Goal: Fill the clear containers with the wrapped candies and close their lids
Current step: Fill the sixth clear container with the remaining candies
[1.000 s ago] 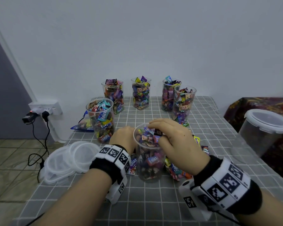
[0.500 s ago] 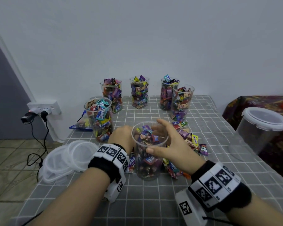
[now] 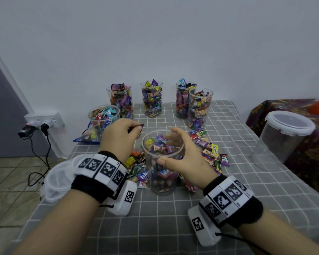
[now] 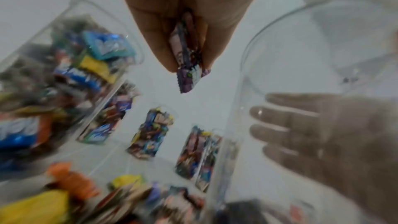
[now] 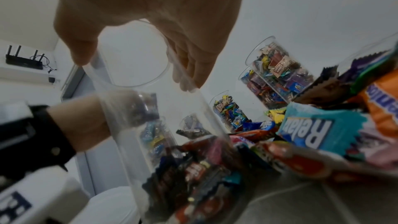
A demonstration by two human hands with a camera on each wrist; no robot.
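Observation:
A clear container, mostly full of wrapped candies, stands at the table's front centre. My right hand grips it near the rim, thumb in front and fingers behind; the right wrist view shows the same hand around the rim. My left hand hovers just up and left of the rim and pinches a purple wrapped candy. In the left wrist view the candy sticks out of the fingertips, with the container to its right. Loose candies lie around the container's base.
Several filled open containers stand behind, the nearest at the left and back right. A stack of clear lids lies at the table's left edge. A large lidded tub sits right. A wall socket with cables is left.
My right hand moved from over the container's mouth to grip its side. My left hand left the container's left side and rose with a purple candy pinched in it.

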